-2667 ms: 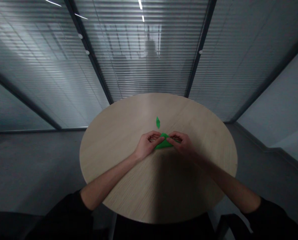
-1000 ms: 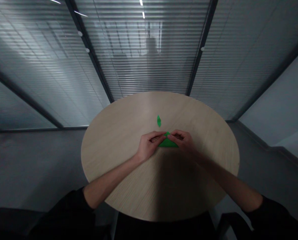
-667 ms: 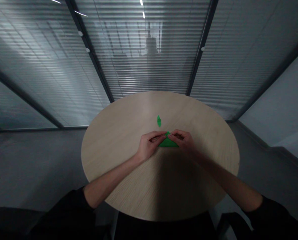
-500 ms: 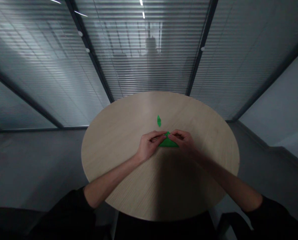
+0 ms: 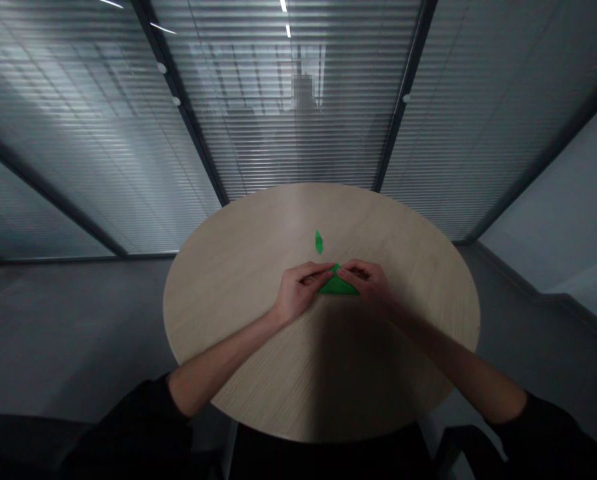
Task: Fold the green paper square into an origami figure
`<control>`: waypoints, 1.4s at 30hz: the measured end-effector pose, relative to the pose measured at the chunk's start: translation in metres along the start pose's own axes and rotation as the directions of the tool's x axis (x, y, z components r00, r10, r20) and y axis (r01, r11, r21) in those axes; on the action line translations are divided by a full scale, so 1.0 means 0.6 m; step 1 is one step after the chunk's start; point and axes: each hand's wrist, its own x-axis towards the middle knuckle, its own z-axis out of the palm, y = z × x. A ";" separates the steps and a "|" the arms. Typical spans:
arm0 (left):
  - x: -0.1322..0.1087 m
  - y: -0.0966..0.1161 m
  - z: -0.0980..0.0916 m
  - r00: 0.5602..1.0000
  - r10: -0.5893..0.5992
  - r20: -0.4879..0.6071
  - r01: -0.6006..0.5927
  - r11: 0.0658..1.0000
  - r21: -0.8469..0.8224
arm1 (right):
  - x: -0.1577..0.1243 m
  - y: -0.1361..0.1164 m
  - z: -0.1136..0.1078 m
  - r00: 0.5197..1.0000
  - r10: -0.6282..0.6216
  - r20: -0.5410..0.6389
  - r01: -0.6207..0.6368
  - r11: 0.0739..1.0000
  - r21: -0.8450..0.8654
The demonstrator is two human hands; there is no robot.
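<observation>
1. L hand [image 5: 298,284] & R hand [image 5: 366,280]: both grasping, fingertips pinching green paper triangle [image 5: 337,285] nr its top corner; not released.
2. Triangle sits on round wood table [image 5: 388,233], betw. both hands, lower edge showing.
3. Small green paper piece [image 5: 319,243] lies alone, just beyond, untouched.

Both bare forearms [image 5: 223,360] reach forward and inward from dark sleeves [image 5: 128,427], converging low in front of the person. The left hand [image 5: 298,290] and right hand [image 5: 365,281] face each other, palms down — fingers curled in a pinch, wrists slightly bent, and the fingertips [image 5: 323,269] of the two hands just apart.
</observation>
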 end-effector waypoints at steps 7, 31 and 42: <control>0.001 -0.003 0.001 1.000 0.020 -0.003 -0.020 1.000 0.000 | 0.002 0.003 -0.002 1.000 0.011 0.013 -0.011 1.000 0.010; 0.006 -0.002 0.005 0.897 -0.354 0.266 0.355 0.934 0.046 | -0.003 -0.014 0.000 0.999 0.038 0.011 -0.038 0.997 -0.073; 0.014 -0.005 -0.014 0.788 -0.433 0.438 0.478 0.878 0.009 | 0.004 -0.006 -0.010 0.988 0.071 -0.136 -0.083 0.993 -0.081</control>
